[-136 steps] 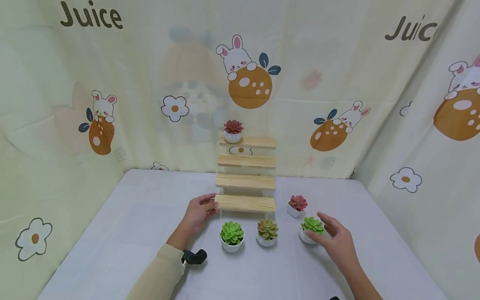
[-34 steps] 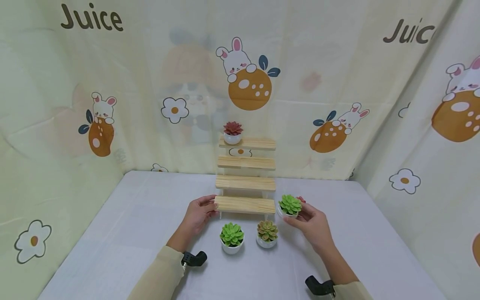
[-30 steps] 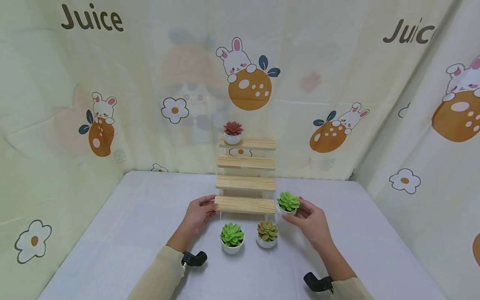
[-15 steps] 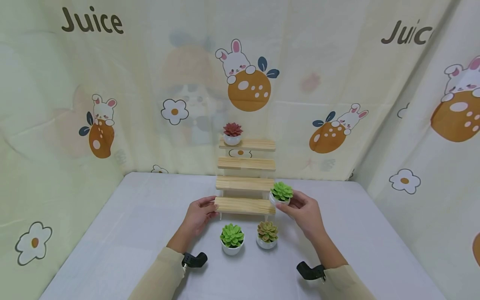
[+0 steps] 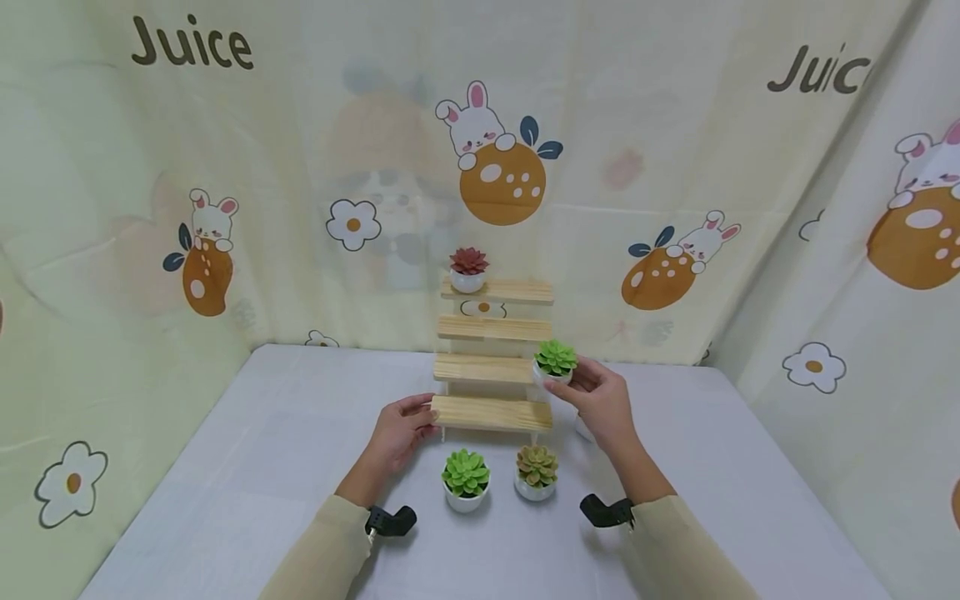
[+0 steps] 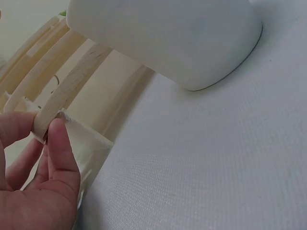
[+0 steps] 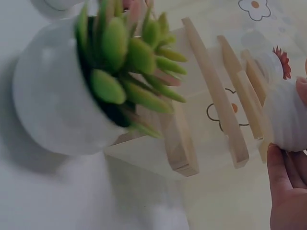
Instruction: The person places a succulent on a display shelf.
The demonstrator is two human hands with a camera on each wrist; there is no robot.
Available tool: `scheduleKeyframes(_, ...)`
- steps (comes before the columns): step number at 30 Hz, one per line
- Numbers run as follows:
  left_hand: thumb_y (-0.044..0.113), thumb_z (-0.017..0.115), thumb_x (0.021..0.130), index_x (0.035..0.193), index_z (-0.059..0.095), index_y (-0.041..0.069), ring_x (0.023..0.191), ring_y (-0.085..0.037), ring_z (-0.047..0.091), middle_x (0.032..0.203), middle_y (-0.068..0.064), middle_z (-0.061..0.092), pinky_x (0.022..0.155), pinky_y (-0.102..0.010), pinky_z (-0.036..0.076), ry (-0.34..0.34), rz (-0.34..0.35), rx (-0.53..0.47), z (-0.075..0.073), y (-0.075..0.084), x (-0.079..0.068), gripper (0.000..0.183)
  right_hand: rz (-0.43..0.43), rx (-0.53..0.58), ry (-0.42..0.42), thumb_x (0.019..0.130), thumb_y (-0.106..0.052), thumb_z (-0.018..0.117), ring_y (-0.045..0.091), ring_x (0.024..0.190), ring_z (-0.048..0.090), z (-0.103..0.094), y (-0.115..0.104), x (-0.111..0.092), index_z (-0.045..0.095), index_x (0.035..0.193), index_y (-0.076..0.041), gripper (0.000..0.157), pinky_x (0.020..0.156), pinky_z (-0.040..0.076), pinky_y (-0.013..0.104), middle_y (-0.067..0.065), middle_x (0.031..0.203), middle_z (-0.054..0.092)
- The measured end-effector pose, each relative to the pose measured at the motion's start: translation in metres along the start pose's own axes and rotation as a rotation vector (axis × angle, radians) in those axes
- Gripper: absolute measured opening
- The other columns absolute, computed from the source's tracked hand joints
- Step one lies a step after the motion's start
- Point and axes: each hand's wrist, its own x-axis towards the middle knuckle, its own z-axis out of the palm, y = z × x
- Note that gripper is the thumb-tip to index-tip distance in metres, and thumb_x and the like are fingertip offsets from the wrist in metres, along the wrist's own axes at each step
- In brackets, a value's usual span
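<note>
At the left end of the lowest step of a wooden stepped shelf, my left hand pinches the board between thumb and fingers; the left wrist view shows this hand up close. My right hand grips a white pot with a bright green succulent, in front of the right end of the second step from the bottom. Whether the pot touches that board cannot be told. In the right wrist view, the held ribbed white pot sits between thumb and fingers at the right edge.
A dark red succulent stands on the top step's left end. In front of the shelf are another green succulent and an olive one. Behind my right wrist, a white pot is mostly hidden. A printed curtain hangs behind the table.
My right hand took hold of the green succulent on the right of the table, lifted it and carried it left and up to the second step. My left hand stayed on the shelf.
</note>
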Motion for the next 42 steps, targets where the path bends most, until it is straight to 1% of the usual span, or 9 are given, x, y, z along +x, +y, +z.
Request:
scheduleKeyframes(3, -0.006, 0.066, 0.094, 0.135, 0.060, -0.006, 0.081, -0.013, 0.067, 0.109, -0.012, 0.068, 0.070, -0.023, 0.060, 0.005, 0.000, -0.002, 0.000, -0.001, 0.000, 0.042, -0.010, -0.013, -0.002, 0.079, -0.032, 0.090, 0.006, 0.110, 0.069, 0.002, -0.002, 0.007, 0.065, 0.137, -0.012, 0.066, 0.089, 0.056, 0.014, 0.012, 0.134, 0.068)
scheduleKeyframes(10, -0.007, 0.065, 0.094, 0.136, 0.059, -0.007, 0.081, -0.012, 0.067, 0.109, -0.011, 0.068, 0.070, -0.023, 0.060, 0.005, 0.004, 0.002, 0.001, 0.001, -0.002, 0.042, -0.043, -0.029, 0.006, 0.077, -0.036, 0.091, 0.011, 0.108, 0.070, 0.007, -0.010, 0.021, 0.067, 0.134, -0.015, 0.065, 0.087, 0.058, 0.015, 0.011, 0.127, 0.071)
scheduleKeyframes(15, -0.008, 0.065, 0.094, 0.136, 0.059, -0.007, 0.080, -0.012, 0.067, 0.108, -0.011, 0.068, 0.070, -0.023, 0.060, 0.007, 0.006, -0.001, 0.002, 0.000, -0.002, 0.042, -0.055, -0.045, 0.008, 0.078, -0.040, 0.089, 0.015, 0.111, 0.069, 0.010, -0.016, 0.030, 0.066, 0.136, -0.017, 0.066, 0.086, 0.058, 0.016, 0.009, 0.128, 0.071)
scheduleKeyframes(19, -0.008, 0.065, 0.094, 0.135, 0.059, -0.008, 0.080, -0.012, 0.067, 0.107, -0.010, 0.068, 0.069, -0.023, 0.060, 0.009, 0.012, -0.009, 0.002, -0.001, -0.002, 0.042, -0.063, -0.035, 0.017, 0.079, -0.039, 0.089, 0.014, 0.111, 0.068, 0.013, -0.021, 0.037, 0.067, 0.135, -0.016, 0.064, 0.087, 0.057, 0.014, 0.010, 0.126, 0.071)
scheduleKeyframes(23, -0.008, 0.065, 0.093, 0.135, 0.060, -0.007, 0.081, -0.012, 0.067, 0.107, -0.010, 0.069, 0.069, -0.022, 0.060, 0.015, 0.012, -0.008, 0.002, -0.002, -0.001, 0.041, -0.077, -0.018, 0.019, 0.079, -0.036, 0.090, 0.011, 0.108, 0.068, 0.016, -0.027, 0.046, 0.068, 0.134, -0.014, 0.063, 0.087, 0.056, 0.013, 0.012, 0.125, 0.072)
scheduleKeyframes(27, -0.007, 0.065, 0.094, 0.135, 0.060, -0.006, 0.082, -0.012, 0.067, 0.110, -0.012, 0.069, 0.070, -0.023, 0.060, 0.012, 0.014, 0.004, 0.001, -0.002, 0.000, 0.041, -0.085, -0.001, 0.012, 0.079, -0.036, 0.089, 0.011, 0.106, 0.068, 0.019, -0.032, 0.056, 0.067, 0.135, -0.013, 0.065, 0.085, 0.058, 0.016, 0.012, 0.125, 0.071)
scheduleKeyframes(33, -0.007, 0.065, 0.094, 0.134, 0.060, -0.007, 0.082, -0.013, 0.068, 0.110, -0.013, 0.069, 0.070, -0.024, 0.060, 0.009, 0.015, 0.005, 0.001, -0.001, 0.000, 0.041, -0.104, -0.009, 0.000, 0.081, -0.033, 0.088, 0.013, 0.104, 0.067, 0.024, -0.040, 0.070, 0.068, 0.133, -0.011, 0.060, 0.081, 0.058, 0.015, 0.015, 0.124, 0.071)
scheduleKeyframes(37, -0.007, 0.065, 0.094, 0.135, 0.060, -0.006, 0.083, -0.013, 0.068, 0.112, -0.013, 0.069, 0.071, -0.024, 0.061, 0.007, 0.013, 0.014, 0.000, -0.001, 0.001, 0.041, -0.117, -0.025, 0.017, 0.080, -0.032, 0.089, 0.013, 0.103, 0.067, 0.027, -0.048, 0.078, 0.069, 0.131, -0.009, 0.059, 0.080, 0.057, 0.013, 0.014, 0.124, 0.072)
scheduleKeyframes(42, -0.007, 0.065, 0.094, 0.136, 0.059, -0.007, 0.083, -0.013, 0.068, 0.110, -0.013, 0.070, 0.071, -0.024, 0.061, 0.004, 0.019, 0.008, 0.000, -0.002, 0.002, 0.042, -0.128, -0.040, 0.045, 0.080, -0.032, 0.089, 0.014, 0.102, 0.067, 0.030, -0.055, 0.088, 0.069, 0.129, -0.008, 0.058, 0.080, 0.056, 0.014, 0.015, 0.122, 0.072)
